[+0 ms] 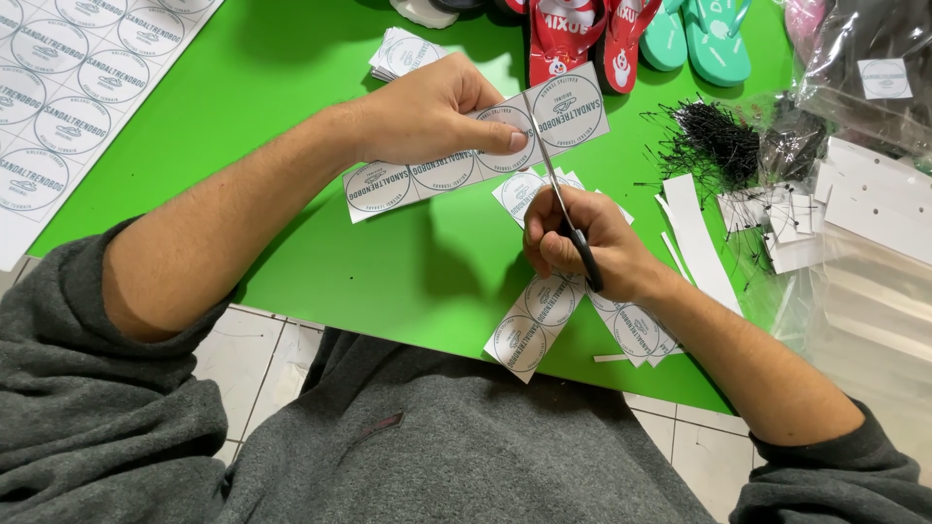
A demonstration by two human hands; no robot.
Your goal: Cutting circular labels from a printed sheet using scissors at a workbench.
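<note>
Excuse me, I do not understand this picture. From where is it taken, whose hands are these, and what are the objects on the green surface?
The camera sits on a person's head and looks down, so both hands are that person's own. The left hand holds a paper strip printed with round labels. The right hand holds scissors, whose blades meet the strip between two labels. Already cut label pieces lie on the green table, near the right hand. Farther back are a small label stack, red flip-flops and turquoise flip-flops. At the right lies a pile of thin black plastic ties, beside clear bags.
</note>
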